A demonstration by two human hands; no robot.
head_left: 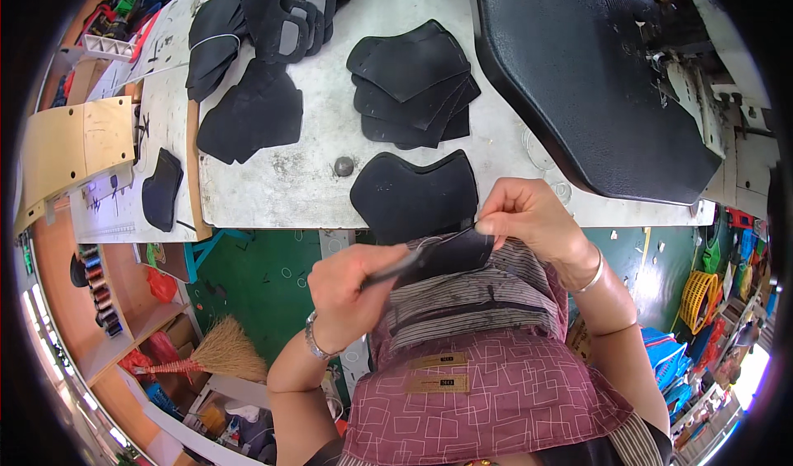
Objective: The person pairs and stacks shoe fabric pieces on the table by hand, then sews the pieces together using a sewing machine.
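Both my hands hold a black padded fabric piece (456, 255) in front of my apron, just off the table's near edge. My right hand (529, 218) pinches its upper right corner between thumb and fingertips. The fingers of my left hand (351, 284) are curled closed at its left side, where a dark grey strip is blurred; I cannot make out whether that is the piece's edge or a slim tool. Another black piece (417, 189) lies on the table just beyond, and behind it a fanned stack of black pieces (413, 82).
On the white table (281, 197) sits a small dark knob (344, 166). More black pieces (252, 115) lie at the left, one alone (162, 189) on the adjoining surface. A big black machine bed (595, 94) fills the right. A straw broom (227, 352) rests at lower left.
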